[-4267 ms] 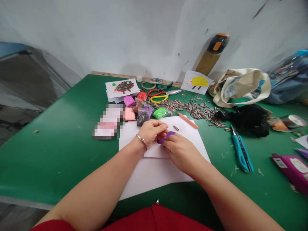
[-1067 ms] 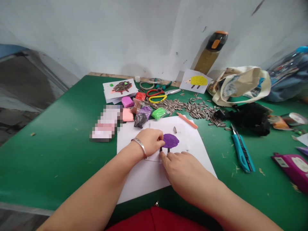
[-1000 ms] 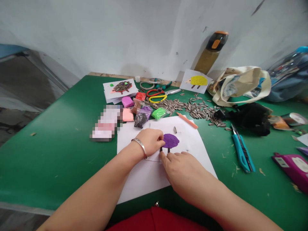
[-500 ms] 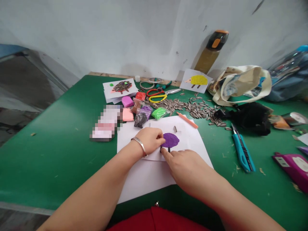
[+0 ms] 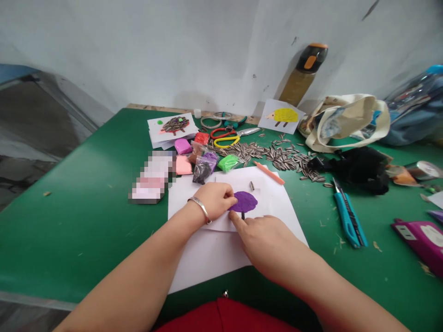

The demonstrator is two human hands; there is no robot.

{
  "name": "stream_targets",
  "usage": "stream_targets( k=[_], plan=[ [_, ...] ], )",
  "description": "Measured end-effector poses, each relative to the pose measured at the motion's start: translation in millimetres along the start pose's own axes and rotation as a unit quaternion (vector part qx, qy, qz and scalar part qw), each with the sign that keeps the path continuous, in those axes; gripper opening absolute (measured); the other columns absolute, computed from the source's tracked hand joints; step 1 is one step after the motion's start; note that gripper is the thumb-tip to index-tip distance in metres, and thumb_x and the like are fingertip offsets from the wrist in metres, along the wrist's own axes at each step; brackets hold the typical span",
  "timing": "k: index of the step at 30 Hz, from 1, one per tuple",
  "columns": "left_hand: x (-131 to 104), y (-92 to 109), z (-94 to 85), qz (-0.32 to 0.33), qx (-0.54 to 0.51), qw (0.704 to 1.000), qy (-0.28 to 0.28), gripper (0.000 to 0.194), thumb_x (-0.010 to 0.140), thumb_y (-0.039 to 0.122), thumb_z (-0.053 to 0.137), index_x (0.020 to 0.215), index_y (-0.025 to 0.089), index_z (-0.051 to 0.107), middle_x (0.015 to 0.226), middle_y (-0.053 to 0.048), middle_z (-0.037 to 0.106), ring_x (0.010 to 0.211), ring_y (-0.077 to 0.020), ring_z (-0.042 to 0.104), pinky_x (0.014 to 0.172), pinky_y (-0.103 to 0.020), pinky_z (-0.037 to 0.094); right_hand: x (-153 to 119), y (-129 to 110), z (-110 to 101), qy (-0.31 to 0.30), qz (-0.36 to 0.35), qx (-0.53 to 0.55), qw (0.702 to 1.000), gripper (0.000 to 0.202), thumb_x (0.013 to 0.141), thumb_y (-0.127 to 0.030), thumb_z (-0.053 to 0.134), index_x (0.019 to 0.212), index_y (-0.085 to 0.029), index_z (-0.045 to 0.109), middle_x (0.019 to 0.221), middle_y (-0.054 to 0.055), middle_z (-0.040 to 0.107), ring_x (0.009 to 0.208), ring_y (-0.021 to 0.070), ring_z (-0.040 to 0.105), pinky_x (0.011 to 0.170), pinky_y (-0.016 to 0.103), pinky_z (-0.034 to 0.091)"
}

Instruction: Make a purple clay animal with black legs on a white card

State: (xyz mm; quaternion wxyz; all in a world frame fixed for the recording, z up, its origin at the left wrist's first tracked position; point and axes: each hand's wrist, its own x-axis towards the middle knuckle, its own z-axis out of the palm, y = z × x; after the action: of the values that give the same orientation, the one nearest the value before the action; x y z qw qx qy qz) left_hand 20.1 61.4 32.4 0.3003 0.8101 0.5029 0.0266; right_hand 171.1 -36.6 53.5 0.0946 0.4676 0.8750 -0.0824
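A purple clay shape [image 5: 246, 201] lies flat on a small white sheet [image 5: 221, 224], with a short dark strip [image 5: 242, 215] under its lower edge. My left hand [image 5: 218, 201] rests on the sheet at the shape's left side, fingers curled together; whatever they hold, if anything, is hidden. My right hand [image 5: 268, 240] comes in from the lower right, its index fingertip pressing at the shape's lower left edge and its other fingers folded under. A larger white paper [image 5: 204, 263] lies beneath. One sunflower seed [image 5: 252, 185] sits just above the purple shape.
Behind the paper lie bagged clays [image 5: 202, 169], scissors [image 5: 226, 138], many seeds [image 5: 287, 157] and an orange clay tool [image 5: 269, 173]. A blue cutter [image 5: 349, 219] is at right, near a black bag [image 5: 363, 170]. A hedgehog picture [image 5: 282, 116] leans by a bottle [image 5: 302, 76].
My right index fingertip has shifted slightly up and left, and now covers the dark spot at the shape's lower left. My left hand is almost unmoved.
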Motion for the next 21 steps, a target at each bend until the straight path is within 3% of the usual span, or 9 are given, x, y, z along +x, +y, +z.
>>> stream_targets(
  k=[9,15,18,21],
  plan=[
    [1,0,-0.8,-0.002,-0.007,1.0,0.001,0.018,0.081,0.033,0.057,0.076,0.022,0.069,0.078,0.0,0.071,0.074,-0.0167,0.061,0.062,-0.026,0.039,-2,11,2,0.015,0.002,0.016,1.0,0.06,0.081,-0.011,0.045,0.14,-0.01,0.035,0.08,0.006,0.069,0.061,0.019,0.063,0.048,0.03,0.026],
    [-2,4,-7.6,-0.012,-0.056,0.998,0.022,0.02,0.081,0.034,0.058,0.072,0.021,0.07,0.071,0.001,0.07,0.069,-0.0152,0.061,0.06,-0.025,0.041,0,11,1,0.025,0.0,0.058,0.998,0.046,0.086,-0.012,0.043,0.132,-0.014,0.047,0.077,0.004,0.068,0.061,0.0176,0.061,0.049,0.029,0.025],
    [-5,7,-11.1,-0.027,-0.178,0.983,0.033,0.025,0.082,0.034,0.056,0.066,0.019,0.068,0.06,0.001,0.066,0.059,-0.0126,0.06,0.055,-0.022,0.043,4,15,-4,0.089,0.044,0.125,0.987,0.033,0.092,-0.018,0.04,0.121,-0.019,0.055,0.082,0.004,0.067,0.067,0.0168,0.06,0.054,0.027,0.031],
    [-8,10,-12.8,-0.039,-0.324,0.945,0.033,0.031,0.082,0.036,0.056,0.06,0.016,0.063,0.052,0.001,0.06,0.049,-0.0102,0.056,0.048,-0.02,0.043,11,18,-6,0.193,0.08,0.214,0.954,0.024,0.093,-0.023,0.043,0.11,-0.021,0.06,0.088,0.004,0.065,0.076,0.0164,0.058,0.063,0.026,0.037]
  ],
)
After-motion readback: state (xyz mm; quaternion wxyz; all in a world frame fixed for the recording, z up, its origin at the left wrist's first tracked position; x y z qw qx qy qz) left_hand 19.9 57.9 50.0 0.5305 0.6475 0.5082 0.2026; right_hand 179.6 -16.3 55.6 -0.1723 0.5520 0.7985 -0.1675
